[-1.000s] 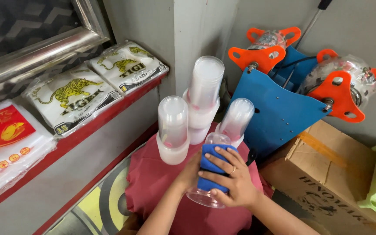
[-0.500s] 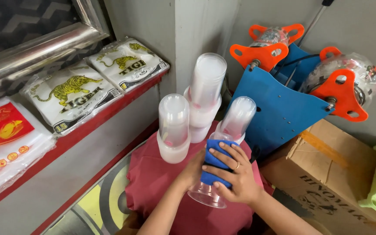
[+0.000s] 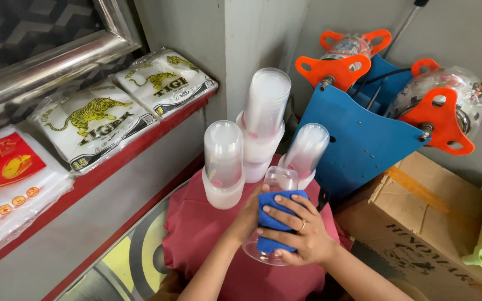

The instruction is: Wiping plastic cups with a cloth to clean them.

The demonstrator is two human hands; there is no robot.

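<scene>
Right hand (image 3: pixel 297 234) sliding the blue cloth (image 3: pixel 277 220) slightly lower along the clear cup (image 3: pixel 269 223), fingers clamping cloth against cup, left hand (image 3: pixel 249 214) still gripping the cup's far side, cup hovering over the red-draped table (image 3: pixel 196 234), stacked cups (image 3: pixel 263 120) standing behind, grey wall and red ledge (image 3: pixel 140 150) bordering.

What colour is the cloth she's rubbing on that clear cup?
Blue. The cloth shows best in the head view, pressed by the right hand.

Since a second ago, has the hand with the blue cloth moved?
Yes, slightly: the right hand slid the blue cloth down the clear cup, away from the stacked cups.
</scene>
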